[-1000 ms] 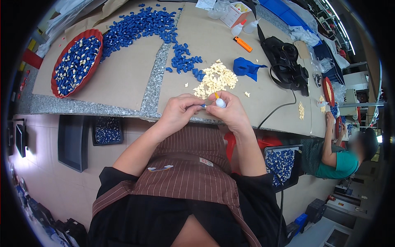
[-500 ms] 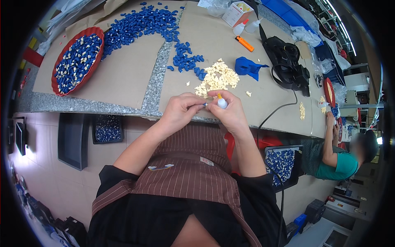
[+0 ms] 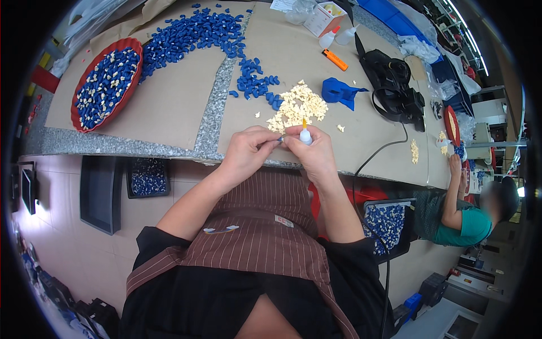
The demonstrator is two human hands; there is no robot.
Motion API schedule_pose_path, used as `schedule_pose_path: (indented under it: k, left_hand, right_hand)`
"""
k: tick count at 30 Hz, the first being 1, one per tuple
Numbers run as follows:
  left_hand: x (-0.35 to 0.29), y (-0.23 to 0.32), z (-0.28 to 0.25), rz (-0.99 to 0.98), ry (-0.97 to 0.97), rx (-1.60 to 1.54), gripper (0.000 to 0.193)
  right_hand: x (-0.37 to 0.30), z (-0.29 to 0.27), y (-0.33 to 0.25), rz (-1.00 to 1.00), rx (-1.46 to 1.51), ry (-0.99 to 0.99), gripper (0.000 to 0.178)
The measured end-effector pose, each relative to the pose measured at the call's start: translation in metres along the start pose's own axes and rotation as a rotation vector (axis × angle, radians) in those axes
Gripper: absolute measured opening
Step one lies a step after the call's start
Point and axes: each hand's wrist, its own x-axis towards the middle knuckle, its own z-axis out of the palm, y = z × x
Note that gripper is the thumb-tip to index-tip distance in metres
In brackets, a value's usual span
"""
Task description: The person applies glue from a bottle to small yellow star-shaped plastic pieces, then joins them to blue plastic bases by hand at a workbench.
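My left hand (image 3: 247,150) pinches a small blue piece (image 3: 280,139) between thumb and fingertips, close to the table's near edge. The fingertips of my right hand (image 3: 318,158) meet it there and hide most of it. In the same right hand sits a small white squeeze bottle (image 3: 305,136) with a yellow tip, held near the index finger, tip pointing away from me. Just beyond both hands lies a pile of cream-coloured small pieces (image 3: 302,104). Blue curved pieces (image 3: 257,85) are scattered behind that pile, to its left.
A red scalloped tray (image 3: 135,68) of mixed blue and cream pieces stands at left, beside a large blue heap (image 3: 195,31). Right of the cream pile are a blue cloth (image 3: 339,93), an orange marker (image 3: 335,60) and black straps (image 3: 389,70). A co-worker (image 3: 466,223) works at far right.
The bottle in my right hand has swung so its yellow tip points more plainly away from me. Both hands stay nearly in place, fingertips still together.
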Motion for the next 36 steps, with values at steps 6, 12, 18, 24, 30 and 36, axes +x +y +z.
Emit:
schedule_pose_path:
  k: [6, 12, 18, 24, 30, 36]
  left_hand:
    - [0.002, 0.003, -0.004, -0.116, -0.097, -0.094, 0.015]
    - [0.004, 0.005, -0.006, -0.217, -0.133, -0.187, 0.014]
    - [0.002, 0.003, -0.005, -0.030, -0.129, -0.017, 0.013]
    - [0.003, 0.000, 0.001, -0.116, -0.002, -0.102, 0.013]
    - [0.002, -0.001, -0.001, -0.141, -0.012, -0.137, 0.013]
    - [0.002, -0.003, -0.001, -0.123, -0.006, -0.125, 0.014]
  right_hand:
    - [0.003, -0.005, -0.002, -0.157, -0.259, -0.065, 0.031]
    - [0.012, -0.012, -0.005, -0.239, -0.391, -0.247, 0.036]
    - [0.017, -0.013, -0.017, -0.098, -0.336, -0.321, 0.034]
    - [0.009, -0.005, -0.012, 0.071, -0.026, -0.060, 0.018]
    - [0.011, -0.008, -0.001, -0.019, -0.080, -0.066, 0.015]
    - [0.007, -0.007, -0.012, 0.098, -0.177, -0.074, 0.014]
